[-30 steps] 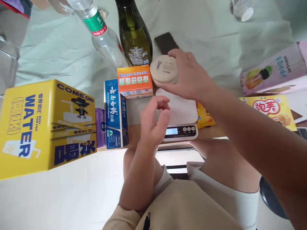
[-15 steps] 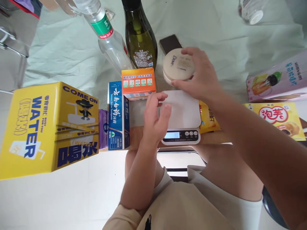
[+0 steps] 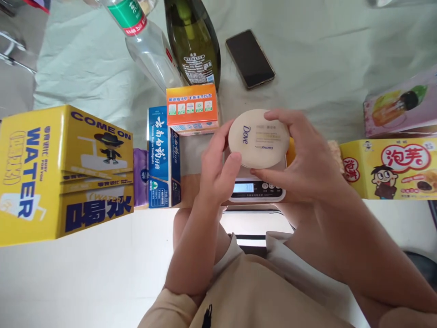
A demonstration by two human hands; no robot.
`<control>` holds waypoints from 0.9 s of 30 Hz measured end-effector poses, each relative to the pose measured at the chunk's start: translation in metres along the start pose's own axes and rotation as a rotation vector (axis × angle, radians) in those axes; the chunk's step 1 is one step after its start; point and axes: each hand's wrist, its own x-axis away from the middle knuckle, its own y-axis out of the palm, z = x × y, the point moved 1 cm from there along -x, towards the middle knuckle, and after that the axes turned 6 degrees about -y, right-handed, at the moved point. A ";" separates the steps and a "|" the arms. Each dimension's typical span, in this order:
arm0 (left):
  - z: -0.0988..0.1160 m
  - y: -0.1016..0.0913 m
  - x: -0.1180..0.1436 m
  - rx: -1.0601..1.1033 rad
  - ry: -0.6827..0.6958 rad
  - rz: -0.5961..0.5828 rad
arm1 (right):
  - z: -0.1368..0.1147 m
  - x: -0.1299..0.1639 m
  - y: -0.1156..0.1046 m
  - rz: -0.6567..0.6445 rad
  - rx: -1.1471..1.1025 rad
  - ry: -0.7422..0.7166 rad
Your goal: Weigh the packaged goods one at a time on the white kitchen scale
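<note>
A round, cream-coloured Dove jar [image 3: 258, 143] is held lid up over the kitchen scale [image 3: 256, 193], covering most of its white plate. My right hand [image 3: 303, 157] grips the jar's right side, thumb at the near edge and fingers at the far one. On the opposite side my left hand [image 3: 218, 166] closes around the left edge, its thumb against the rim. Below the jar, the scale's lit display stays visible. Whether the jar touches the plate cannot be made out. Left of my left hand are an orange soap box [image 3: 192, 105] and a blue toothpaste box [image 3: 159, 159].
A dark phone [image 3: 250, 58] lies beyond the jar. A green pump bottle [image 3: 196, 50] and a clear bottle [image 3: 150, 54] stand behind the boxes. Yellow cartons [image 3: 92, 177] are at the left, with a purple packet [image 3: 140, 177] beside them. A yellow snack box [image 3: 392, 168] sits right.
The Dove jar has come nearer, from beside the phone to above the scale, in my right hand. My left hand has joined it at the jar. More of the phone shows.
</note>
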 end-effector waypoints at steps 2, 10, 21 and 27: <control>-0.001 -0.002 0.002 -0.019 -0.004 -0.020 | 0.002 0.001 0.000 -0.042 -0.007 0.033; -0.009 -0.013 0.008 0.026 0.032 0.149 | 0.020 0.008 -0.008 0.179 -0.308 0.003; 0.002 -0.017 0.002 -0.205 -0.062 0.403 | 0.030 0.013 -0.005 0.299 -0.318 0.066; 0.005 -0.019 0.003 -0.268 0.028 0.330 | 0.031 0.012 -0.004 0.310 -0.338 0.038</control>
